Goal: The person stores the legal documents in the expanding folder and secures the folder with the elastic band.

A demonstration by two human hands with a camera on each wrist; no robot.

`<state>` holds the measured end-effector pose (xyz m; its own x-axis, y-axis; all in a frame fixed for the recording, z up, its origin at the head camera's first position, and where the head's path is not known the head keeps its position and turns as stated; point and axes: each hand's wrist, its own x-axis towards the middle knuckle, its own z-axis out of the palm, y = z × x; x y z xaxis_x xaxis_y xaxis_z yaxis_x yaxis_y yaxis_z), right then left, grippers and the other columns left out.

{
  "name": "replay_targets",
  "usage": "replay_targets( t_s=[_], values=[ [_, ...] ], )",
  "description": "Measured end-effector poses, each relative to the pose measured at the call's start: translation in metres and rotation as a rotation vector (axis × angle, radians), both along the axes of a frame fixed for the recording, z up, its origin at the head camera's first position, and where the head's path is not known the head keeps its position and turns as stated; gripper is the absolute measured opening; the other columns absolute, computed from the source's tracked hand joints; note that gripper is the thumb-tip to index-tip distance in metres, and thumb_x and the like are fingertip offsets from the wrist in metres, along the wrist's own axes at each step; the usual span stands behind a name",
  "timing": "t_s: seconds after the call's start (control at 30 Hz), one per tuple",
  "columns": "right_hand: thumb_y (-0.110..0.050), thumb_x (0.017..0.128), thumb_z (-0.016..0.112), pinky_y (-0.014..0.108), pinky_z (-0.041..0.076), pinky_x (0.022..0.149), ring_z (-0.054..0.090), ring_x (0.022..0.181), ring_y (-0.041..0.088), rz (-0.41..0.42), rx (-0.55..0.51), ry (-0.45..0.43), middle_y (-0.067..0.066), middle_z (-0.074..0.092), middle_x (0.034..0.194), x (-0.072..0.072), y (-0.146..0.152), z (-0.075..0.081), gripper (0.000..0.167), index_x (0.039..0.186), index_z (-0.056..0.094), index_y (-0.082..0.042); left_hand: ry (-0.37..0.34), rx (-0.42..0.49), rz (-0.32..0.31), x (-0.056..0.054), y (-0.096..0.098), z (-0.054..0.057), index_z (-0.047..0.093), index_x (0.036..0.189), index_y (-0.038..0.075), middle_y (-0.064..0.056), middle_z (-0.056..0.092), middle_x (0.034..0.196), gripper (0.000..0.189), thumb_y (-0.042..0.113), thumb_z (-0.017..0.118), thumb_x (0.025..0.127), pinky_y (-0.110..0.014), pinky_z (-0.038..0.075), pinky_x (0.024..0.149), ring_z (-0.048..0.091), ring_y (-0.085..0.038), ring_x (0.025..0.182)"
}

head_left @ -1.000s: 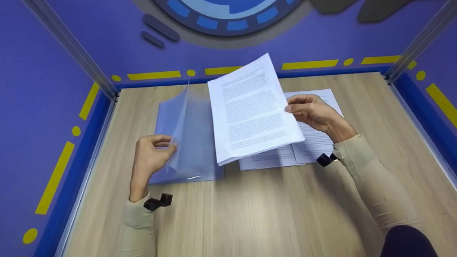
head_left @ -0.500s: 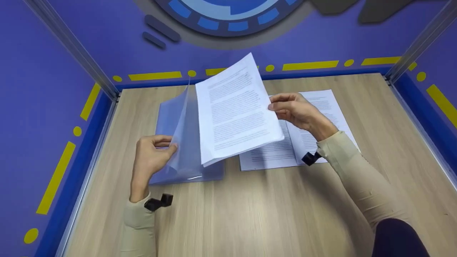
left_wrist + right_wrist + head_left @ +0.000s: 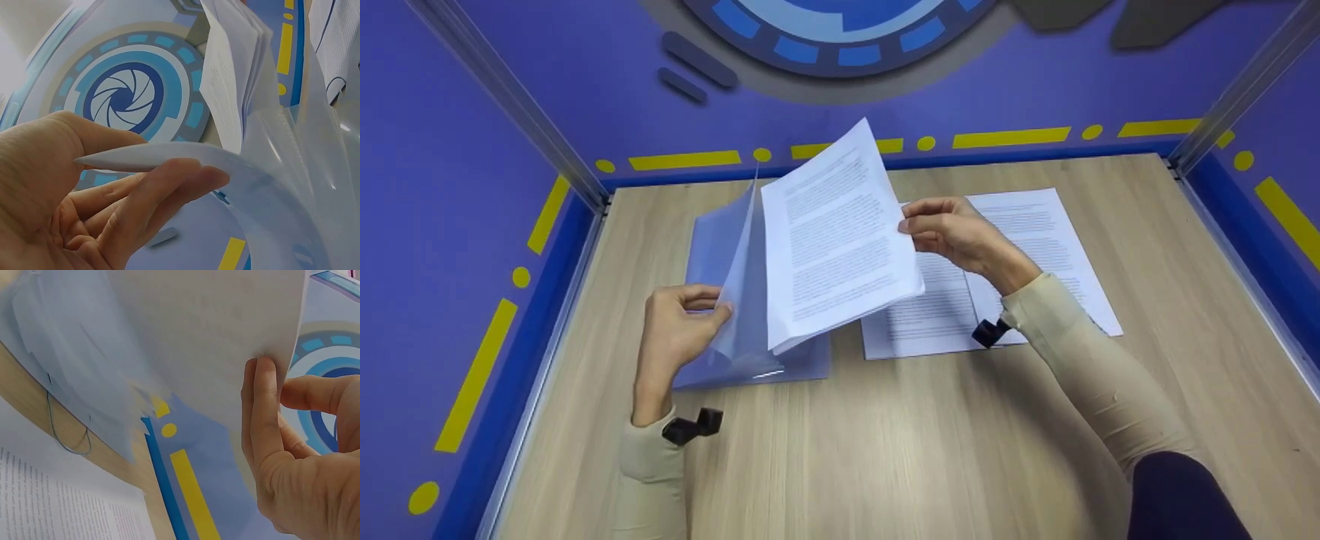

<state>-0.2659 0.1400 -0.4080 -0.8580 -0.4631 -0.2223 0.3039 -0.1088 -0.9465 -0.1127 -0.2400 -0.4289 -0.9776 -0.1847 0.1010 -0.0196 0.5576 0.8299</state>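
Observation:
My left hand [image 3: 679,322] pinches the raised cover of a translucent blue plastic folder [image 3: 806,366], which lies on the table at the left. In the left wrist view the cover [image 3: 185,156] runs between thumb and fingers. My right hand [image 3: 960,236] holds a stack of printed sheets [image 3: 840,247] by its right edge, thumb on the front and fingers behind. Tilted upright, the stack [image 3: 225,332] hangs over the folder's right part, beside the lifted cover. Its lower left corner overlaps the folder in the head view.
More printed sheets [image 3: 937,330] lie on the wooden table [image 3: 885,450] to the right, partly behind my right hand and sleeve. A thin cord loop [image 3: 70,451] shows at the folder's edge. Blue-purple panels [image 3: 855,112] stand around the table's back and sides.
My right hand has carried the stack of sheets leftward and slightly down, over the folder, uncovering more of the sheets on the table. The left hand stays still, holding the cover.

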Motion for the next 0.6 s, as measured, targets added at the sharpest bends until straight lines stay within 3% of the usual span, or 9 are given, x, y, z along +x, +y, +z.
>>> replay_targets(
  t_s=[0.27,0.5,0.6],
  values=[
    [0.004,0.096,0.072,0.027,0.064,0.077,0.075,0.081,0.018,0.000,0.028,0.004,0.010,0.075,0.103,0.000,-0.013,0.000,0.010,0.103,0.075,-0.002,0.004,0.005,0.000,0.001,0.001,0.001,0.081,0.112,-0.005,-0.025,0.080,0.107,0.024,0.005,0.079,0.090,-0.025,0.065,0.079,0.079,-0.038,0.099],
    [0.002,0.095,0.072,0.029,0.065,0.081,0.073,0.084,0.018,0.002,0.054,0.025,0.010,0.072,0.103,0.000,-0.026,-0.004,0.008,0.103,0.073,0.000,0.010,-0.013,0.009,0.001,0.001,0.000,0.082,0.111,-0.005,-0.025,0.080,0.107,0.024,0.005,0.080,0.089,-0.017,0.061,0.074,0.079,-0.038,0.098],
    [0.003,0.096,0.071,0.029,0.064,0.081,0.073,0.083,0.018,-0.003,0.055,0.026,0.010,0.072,0.103,0.000,-0.030,-0.006,0.008,0.103,0.073,0.000,0.008,-0.012,0.008,0.001,0.002,0.001,0.082,0.111,-0.004,-0.025,0.079,0.107,0.024,0.005,0.079,0.089,-0.019,0.062,0.075,0.079,-0.038,0.098]
  ],
)
